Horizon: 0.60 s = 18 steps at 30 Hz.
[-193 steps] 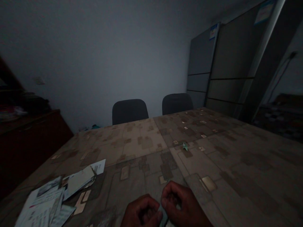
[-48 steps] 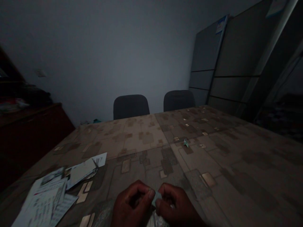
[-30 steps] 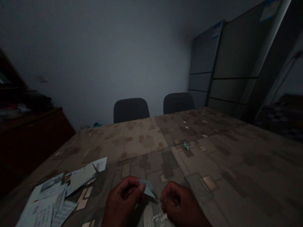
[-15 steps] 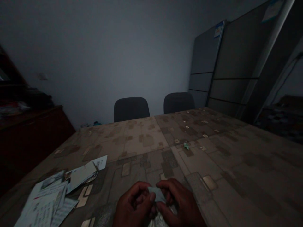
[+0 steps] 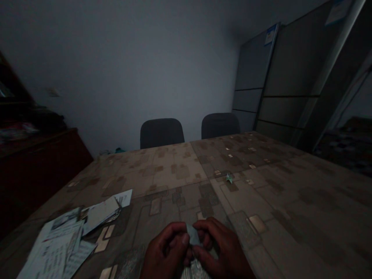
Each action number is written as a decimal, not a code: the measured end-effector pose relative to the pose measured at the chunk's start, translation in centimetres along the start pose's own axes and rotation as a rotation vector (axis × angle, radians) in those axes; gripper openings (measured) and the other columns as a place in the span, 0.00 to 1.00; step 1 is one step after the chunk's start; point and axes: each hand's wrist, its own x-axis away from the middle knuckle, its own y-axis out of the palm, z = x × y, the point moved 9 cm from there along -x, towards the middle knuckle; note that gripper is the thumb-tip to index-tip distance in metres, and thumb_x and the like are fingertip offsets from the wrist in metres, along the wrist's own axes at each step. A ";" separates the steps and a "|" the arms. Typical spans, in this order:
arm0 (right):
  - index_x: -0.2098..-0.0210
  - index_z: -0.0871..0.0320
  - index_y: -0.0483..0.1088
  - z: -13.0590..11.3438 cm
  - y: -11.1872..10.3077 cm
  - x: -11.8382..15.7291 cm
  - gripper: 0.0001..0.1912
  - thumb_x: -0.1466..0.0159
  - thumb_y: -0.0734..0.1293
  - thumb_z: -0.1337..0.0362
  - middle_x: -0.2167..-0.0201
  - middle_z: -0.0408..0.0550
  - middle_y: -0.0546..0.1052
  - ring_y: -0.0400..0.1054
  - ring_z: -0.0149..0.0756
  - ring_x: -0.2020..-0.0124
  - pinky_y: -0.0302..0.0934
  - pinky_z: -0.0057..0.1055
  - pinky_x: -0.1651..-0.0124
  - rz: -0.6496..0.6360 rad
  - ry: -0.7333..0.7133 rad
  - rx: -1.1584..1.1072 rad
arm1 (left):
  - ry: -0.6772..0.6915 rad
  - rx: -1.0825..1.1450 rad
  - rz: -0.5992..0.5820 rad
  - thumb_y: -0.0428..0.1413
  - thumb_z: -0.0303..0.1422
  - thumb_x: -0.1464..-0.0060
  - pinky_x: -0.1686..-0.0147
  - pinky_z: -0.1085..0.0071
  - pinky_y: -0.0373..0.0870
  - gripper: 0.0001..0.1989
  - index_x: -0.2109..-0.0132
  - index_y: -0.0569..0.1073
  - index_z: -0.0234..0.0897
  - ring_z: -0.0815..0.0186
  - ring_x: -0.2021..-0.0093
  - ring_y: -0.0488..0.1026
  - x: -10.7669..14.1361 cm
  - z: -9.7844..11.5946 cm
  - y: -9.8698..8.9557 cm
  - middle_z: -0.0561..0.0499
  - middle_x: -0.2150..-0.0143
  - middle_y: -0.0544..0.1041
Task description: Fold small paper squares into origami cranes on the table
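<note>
Two entries: left hand [image 5: 165, 252] and right hand [image 5: 222, 248], both curling nearly shut, are pinching one small pale-blue folded paper [image 5: 193, 234] between them; it is seemingly light, soft, easily creased, best held along its folds.

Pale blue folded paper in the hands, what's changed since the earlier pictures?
The bare left hand and bare right hand have moved together from apart, and both now pinch the small pale blue folded paper between them. The tiny teal folded paper figure and pile of white printed papers stayed put.
</note>
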 end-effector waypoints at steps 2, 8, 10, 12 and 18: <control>0.58 0.57 0.70 0.2 0.1 0.0 0.17 0.48 0.66 0.73 0.70 0.45 0.73 0.66 0.33 0.73 0.62 0.28 0.70 -0.004 0.027 -0.035 | 0.007 0.008 -0.001 0.67 0.41 0.58 0.77 0.74 0.63 0.15 0.67 0.77 0.35 0.70 0.79 0.67 0.1 0.2 0.1 0.53 0.81 0.74; 0.60 0.60 0.72 1.2 0.5 0.0 0.16 0.49 0.66 0.72 0.70 0.47 0.75 0.68 0.33 0.73 0.63 0.29 0.69 -0.012 0.169 -0.204 | -0.048 0.063 -0.009 0.67 0.41 0.59 0.76 0.74 0.63 0.16 0.66 0.77 0.34 0.71 0.79 0.68 0.1 -0.6 0.1 0.52 0.80 0.75; 0.60 0.61 0.72 1.3 0.7 0.1 0.16 0.49 0.67 0.71 0.70 0.47 0.75 0.68 0.33 0.73 0.62 0.29 0.69 -0.021 0.200 -0.271 | -0.054 0.068 -0.012 0.67 0.40 0.58 0.76 0.74 0.62 0.15 0.66 0.77 0.34 0.71 0.80 0.67 0.0 -1.0 -0.1 0.52 0.80 0.75; 0.60 0.61 0.73 1.4 0.7 0.2 0.16 0.49 0.67 0.71 0.71 0.48 0.75 0.68 0.33 0.73 0.62 0.29 0.69 -0.019 0.220 -0.305 | -0.047 0.075 -0.016 0.67 0.41 0.57 0.77 0.74 0.62 0.16 0.65 0.77 0.34 0.71 0.80 0.67 -0.1 -1.1 -0.2 0.52 0.82 0.74; 0.59 0.60 0.73 1.5 0.9 0.3 0.16 0.48 0.65 0.71 0.71 0.48 0.76 0.68 0.33 0.72 0.61 0.29 0.70 -0.029 0.223 -0.308 | -0.010 0.027 0.012 0.67 0.42 0.59 0.77 0.75 0.63 0.17 0.67 0.77 0.34 0.71 0.80 0.68 0.1 -0.2 0.0 0.53 0.81 0.74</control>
